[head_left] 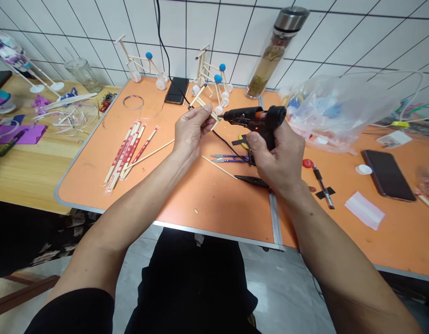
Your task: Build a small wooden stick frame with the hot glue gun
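Observation:
My right hand [277,155] grips a black hot glue gun [251,117], and a small orange light glows on its side. Its nozzle points left and meets, or nearly meets, the small wooden stick frame [209,110] pinched in my left hand [192,128]. Part of that frame is hidden by my fingers. Just behind it stand a stick model with blue balls and white wheels [203,69] and, further left, a similar one [134,60]. Below my hands lie purple-handled thread snips [228,158], a loose stick [219,167] and black pliers [252,181].
Wrapped chopsticks [129,155] lie on the left of the orange table [186,185]. A phone [177,90], a tall tea bottle [277,53] and a plastic bag [334,111] line the back. Another phone [388,175] and a pen [323,186] are at right. The gun's black cord runs across the table.

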Motion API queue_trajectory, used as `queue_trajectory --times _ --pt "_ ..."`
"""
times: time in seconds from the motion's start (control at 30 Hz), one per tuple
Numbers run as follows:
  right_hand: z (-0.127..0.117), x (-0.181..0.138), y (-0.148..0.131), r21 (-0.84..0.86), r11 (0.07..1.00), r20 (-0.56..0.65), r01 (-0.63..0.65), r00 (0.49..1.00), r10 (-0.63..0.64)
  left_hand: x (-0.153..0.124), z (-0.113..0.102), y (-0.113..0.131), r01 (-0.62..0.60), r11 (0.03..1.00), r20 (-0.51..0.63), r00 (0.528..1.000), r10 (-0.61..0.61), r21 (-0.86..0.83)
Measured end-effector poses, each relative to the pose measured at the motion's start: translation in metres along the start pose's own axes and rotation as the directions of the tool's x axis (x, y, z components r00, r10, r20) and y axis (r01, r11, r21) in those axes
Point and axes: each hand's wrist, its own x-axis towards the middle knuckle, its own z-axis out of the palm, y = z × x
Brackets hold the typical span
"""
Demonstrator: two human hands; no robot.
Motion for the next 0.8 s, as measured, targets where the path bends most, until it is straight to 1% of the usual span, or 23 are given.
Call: queue_trajectory --times 0.13,0.5,0.63,0.8 --pt "-0.0016 -0.0003 -0.0008 -0.004 1.000 0.003 -0.024 1.000 0.024 0.0009 -0.0018 0.0018 -0.008 1.000 -0.010 1.000 0.008 0.020" --pt "-0.0015 -0.0005 -0.0019 -0.010 0.999 0.059 -0.051 0.997 0.051 0.0004 -0.0002 0.0029 -0.010 0.999 -0.025 1.000 0.012 0.051" --pt "-0.0019 -0.0005 -0.0005 -0.013 0.999 0.028 -0.053 0.998 0.053 0.0005 -0.0010 0.0028 -0.003 0.998 -0.036 0.999 0.005 0.055" --pt "-0.0017 -0.0002 0.0023 -0.057 0.998 0.004 -0.028 1.000 0.029 0.0021 -0.0029 0.0019 -0.020 1.000 -0.014 1.000 0.020 0.020"
